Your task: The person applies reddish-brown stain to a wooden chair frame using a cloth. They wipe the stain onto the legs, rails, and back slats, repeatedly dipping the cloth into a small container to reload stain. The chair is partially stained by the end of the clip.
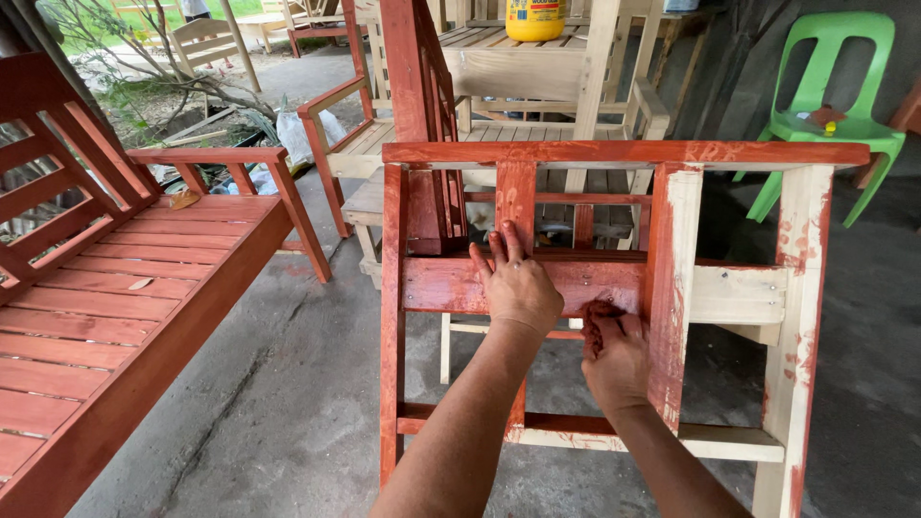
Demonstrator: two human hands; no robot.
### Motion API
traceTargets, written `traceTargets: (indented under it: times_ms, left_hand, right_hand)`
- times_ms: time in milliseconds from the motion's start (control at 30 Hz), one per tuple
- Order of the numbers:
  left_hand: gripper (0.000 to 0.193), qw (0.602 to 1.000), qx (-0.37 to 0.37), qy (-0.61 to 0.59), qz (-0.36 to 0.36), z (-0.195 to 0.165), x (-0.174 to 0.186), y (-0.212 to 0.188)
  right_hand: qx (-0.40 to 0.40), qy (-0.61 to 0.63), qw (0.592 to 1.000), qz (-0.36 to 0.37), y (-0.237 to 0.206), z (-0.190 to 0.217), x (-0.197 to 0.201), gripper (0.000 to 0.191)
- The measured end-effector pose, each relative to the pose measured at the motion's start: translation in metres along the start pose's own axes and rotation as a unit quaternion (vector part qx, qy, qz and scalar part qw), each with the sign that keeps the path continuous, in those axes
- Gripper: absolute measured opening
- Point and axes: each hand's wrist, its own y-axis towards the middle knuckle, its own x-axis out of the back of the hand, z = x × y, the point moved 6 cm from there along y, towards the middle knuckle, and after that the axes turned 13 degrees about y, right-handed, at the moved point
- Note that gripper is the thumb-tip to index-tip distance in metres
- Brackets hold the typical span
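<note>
Red-brown stain covers the wooden frame on its left post, top rail and most of the middle rail; right post and lower rail ends are bare wood. Left hand lies flat and open on the middle rail, bracing. Right hand is closed around a stained rag, probably cloth, pressed against the rail.

Both forearms are bare, no sleeves; left hand and right hand are gloveless, smeared with red-brown stain.
</note>
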Motion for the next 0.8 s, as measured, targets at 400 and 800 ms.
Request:
traceTargets:
  times_ms: [400, 800]
  left_hand:
    - [0.087, 0.999, 0.004, 0.014, -0.033, 0.001, -0.003, 0.005]
    - [0.077, 0.999, -0.013, 0.014, 0.047, 0.0, 0.007, -0.006]
  right_hand:
    - [-0.053, -0.004, 0.997, -0.054, 0.025, -0.001, 0.0, 0.041]
    - [-0.043, -0.019, 0.988, 0.15, 0.029, 0.017, -0.04, 0.018]
